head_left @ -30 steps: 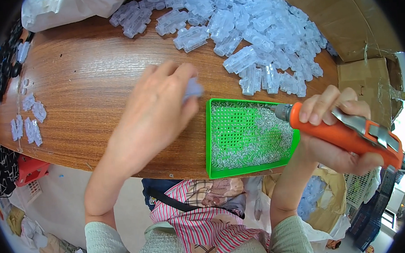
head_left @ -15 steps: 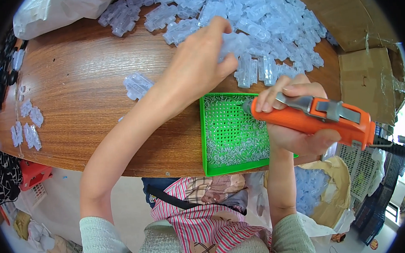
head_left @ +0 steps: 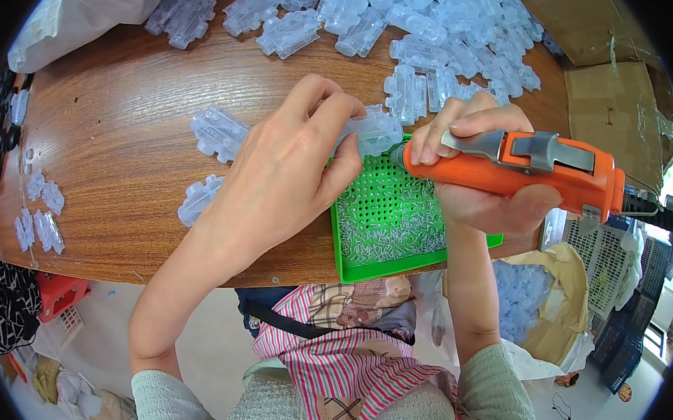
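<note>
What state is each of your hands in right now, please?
Left hand: closed, holding a clear plastic part.
Right hand: closed, holding an orange power tool.

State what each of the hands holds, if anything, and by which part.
The left hand pinches a clear plastic piece by its left end; the right hand grips an orange power tool around its body.

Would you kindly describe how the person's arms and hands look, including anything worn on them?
The left hand and right hand are ungloved, and both forearms are bare. The left sleeve and right sleeve are pale green, with a crinkled texture, ending well short of the hands.
</note>
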Available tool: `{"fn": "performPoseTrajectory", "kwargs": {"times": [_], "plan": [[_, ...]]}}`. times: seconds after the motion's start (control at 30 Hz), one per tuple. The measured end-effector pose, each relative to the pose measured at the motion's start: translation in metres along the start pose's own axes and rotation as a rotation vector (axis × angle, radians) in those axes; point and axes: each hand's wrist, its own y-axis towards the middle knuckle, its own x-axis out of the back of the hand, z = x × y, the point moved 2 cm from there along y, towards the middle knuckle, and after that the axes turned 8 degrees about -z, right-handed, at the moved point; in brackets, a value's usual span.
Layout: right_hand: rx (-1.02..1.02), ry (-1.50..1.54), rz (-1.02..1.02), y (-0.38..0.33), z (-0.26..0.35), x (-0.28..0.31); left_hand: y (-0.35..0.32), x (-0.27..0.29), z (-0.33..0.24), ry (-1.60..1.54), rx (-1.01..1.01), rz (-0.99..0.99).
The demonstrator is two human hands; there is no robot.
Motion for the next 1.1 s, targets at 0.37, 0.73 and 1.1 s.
{"fn": "performPoseTrajectory", "kwargs": {"times": [0.37, 0.73, 1.1], "plan": [[-0.002, -0.014, 0.070, 0.003, 0.023, -0.006, -0.010, -0.001, 0.008, -0.064, 0.041, 0.017], [0.128, -0.017, 0.123, 0.030, 0.057, -0.038, -0.011, -0.010, 0.016, -0.151, 0.032, 0.042], [0.060, -0.039, 0.236, 0.033, 0.032, -0.036, -0.008, -0.008, 0.014, -0.161, 0.014, 0.084]]}}
